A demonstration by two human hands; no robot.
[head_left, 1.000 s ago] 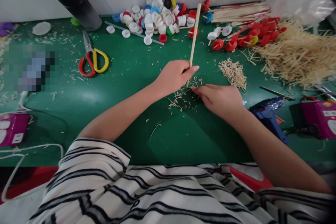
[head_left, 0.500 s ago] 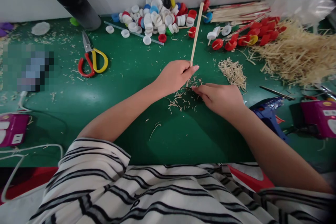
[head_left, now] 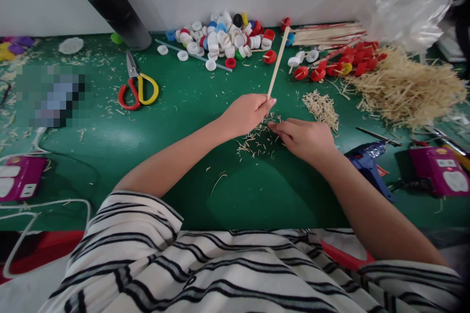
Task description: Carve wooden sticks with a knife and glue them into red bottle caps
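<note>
My left hand is closed round a long wooden stick that slants up and away from it over the green table. The stick's lower end points into a small heap of wood shavings. My right hand is closed just right of that end, fingers pinched over the shavings; what it grips is hidden. The two hands nearly touch.
A pile of plastic bottle caps lies at the back, with capped sticks, a straw-like heap and a smaller pile of shavings to the right. Scissors lie left. A blue glue gun and purple boxes flank me.
Both hands keep their grip and place on the table; the stick leans slightly more to the right. My head has tilted, so everything sits a little lower in view.
</note>
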